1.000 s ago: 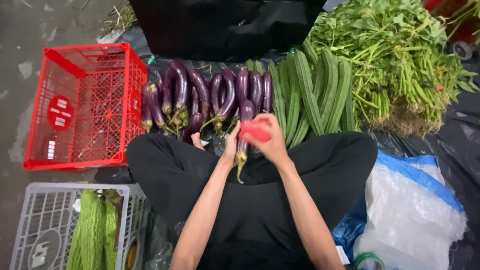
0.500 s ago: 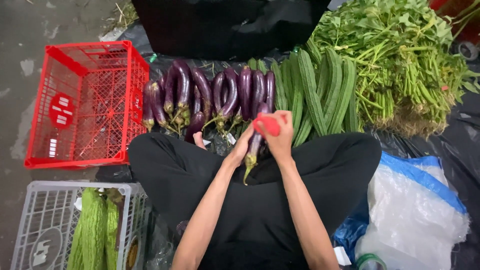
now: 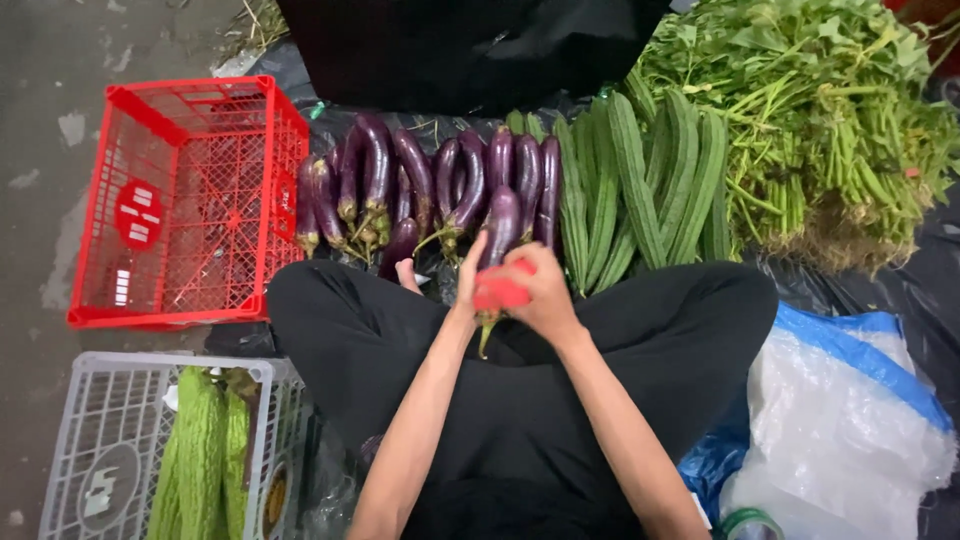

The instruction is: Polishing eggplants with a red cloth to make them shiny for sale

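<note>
Eggplant (image 3: 500, 228), long and purple, sat upright between my two hands above my crossed legs, its green stem (image 3: 486, 330) pointing down toward my lap. My right hand (image 3: 545, 290) was wrapped shut around a red piece (image 3: 500, 292) pressed against its lower part, and my left hand (image 3: 468, 280) was clamped on its side. Just beyond it lay a row of more eggplants (image 3: 420, 185), with ridged green gourds (image 3: 640, 180) beside them and a heap of leafy greens (image 3: 820, 110) farther right. A red crate (image 3: 185, 200) stood to my left, a grey crate (image 3: 90, 450) holding bitter gourds (image 3: 205, 455) below it, and a blue and white plastic bag (image 3: 850, 420) lay at my right.
</note>
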